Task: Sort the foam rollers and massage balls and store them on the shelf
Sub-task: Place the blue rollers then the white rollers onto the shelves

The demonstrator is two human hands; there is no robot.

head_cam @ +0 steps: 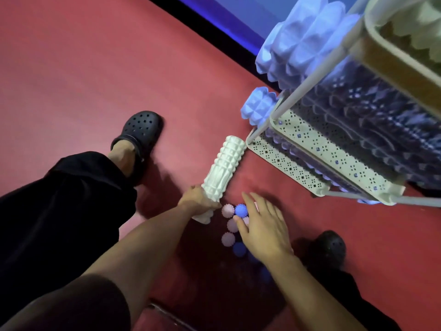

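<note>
1. A person crouches over a red floor [71, 68], the left hand [199, 200] wrapped around the lower end of a white foam roller [224, 173]; the fingers of that grip curl round the ridged cylinder near its bottom
2. The white roller tilts up and away from the hand, its far end close beside the corner of the lowest tray of a cream metal shelf [307, 144] at right; whether it touches the tray cannot be told
3. The right hand [262, 225] hangs above a cluster of spiky massage balls on the floor, its fingers spread and straight, the grip holding nothing; whether the thumb tip touches a ball beneath it cannot be told
4. The cluster lies between the two hands: a bright blue ball [241, 210] beside a pink ball [228, 210], two more pink balls [228, 239] below them, and a darker blue ball [239, 249] in shadow nearer the person, partly under the right wrist
5. On the shelf, pale blue foam rollers [303, 41] with a faceted surface lie on an upper tier, their ends sticking out past the frame; darker rollers [372, 115] fill the tier below
6. One more pale blue roller end [259, 105] shows at the left corner of the shelf, near the floor
7. A black perforated clog [140, 130] is on the person's left foot, planted on the floor left of the white roller; a second dark clog [330, 247] shows in shadow at lower right
</note>
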